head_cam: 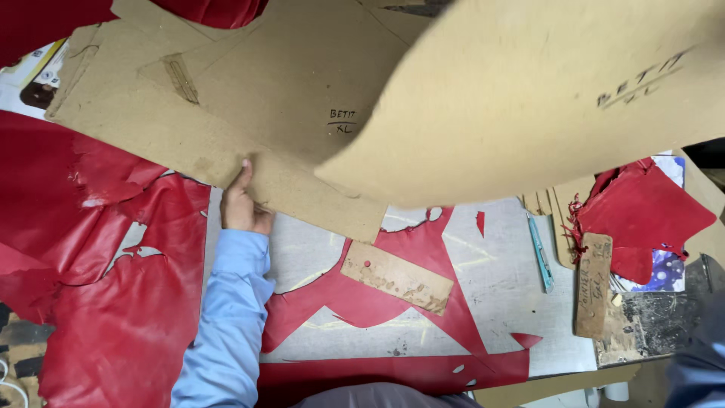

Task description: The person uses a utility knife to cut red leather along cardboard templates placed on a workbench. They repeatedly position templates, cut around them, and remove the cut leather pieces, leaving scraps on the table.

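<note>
Nearest, along the bottom edge, a strip of red leather [393, 372] lies on the grey bench [502, 302], joined to a cut-out red remnant that spreads up toward the middle. A small brown card tag [398, 277] with a punched hole lies tilted on that remnant.

The left arm in a light blue sleeve [230, 317] reaches straight away from the body. The left hand [243, 202] has its thumb pointing up and pressed on top of a large cardboard pattern [226, 106]; the fingers are hidden under its lower edge, so the grip is pinched on that edge. The pattern lies flat across the far bench, covering the red leather there.

The right hand is out of sight, so its grip cannot be told; only a dark blue sleeve [698, 363] shows at the lower right corner. A 2nd cardboard pattern [529, 98] hangs raised and curved over the right half of the view, blocking what is behind it.

I count 2 large patterns and 2 small tags; the 2nd tag [593, 285] stands lengthwise at the right. Beside it lie 1 teal craft knife [541, 253] and a folded red piece [642, 219]. A big red hide [98, 264] fills the left.
</note>
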